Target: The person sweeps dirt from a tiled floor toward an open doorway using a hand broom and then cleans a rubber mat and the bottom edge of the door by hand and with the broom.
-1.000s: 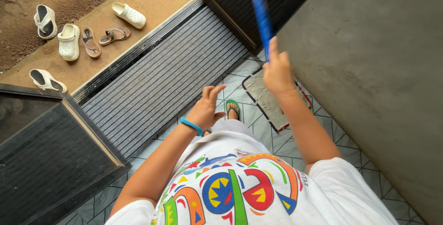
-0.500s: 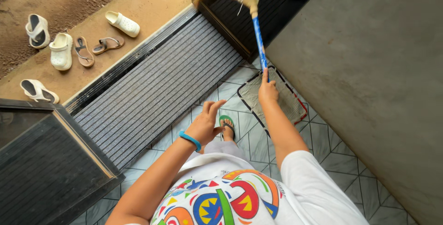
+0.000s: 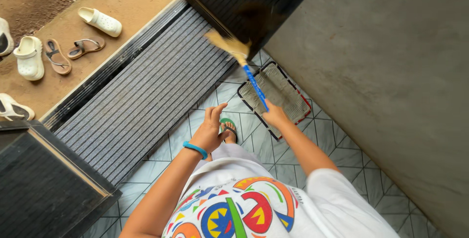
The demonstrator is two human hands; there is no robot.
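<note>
Broom (image 3: 244, 64) swung lower in right hand (image 3: 273, 116), left hand (image 3: 210, 130) open, two mats

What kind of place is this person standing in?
Most likely the front doorway of a home. A long grey ribbed doormat lies across the threshold, several sandals and clogs sit outside on the sandy ground, and the right hand swings a blue-handled broom over the tiled floor.

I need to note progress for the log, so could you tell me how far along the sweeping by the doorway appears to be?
Done: the tiled floor shows no visible debris. In hand: the right hand grips the blue-handled broom, its bristles blurred over the edge of the grey ribbed mat; the left hand is open and holds nothing. Left, probably: the small rug by the wall and the mat itself.
</note>
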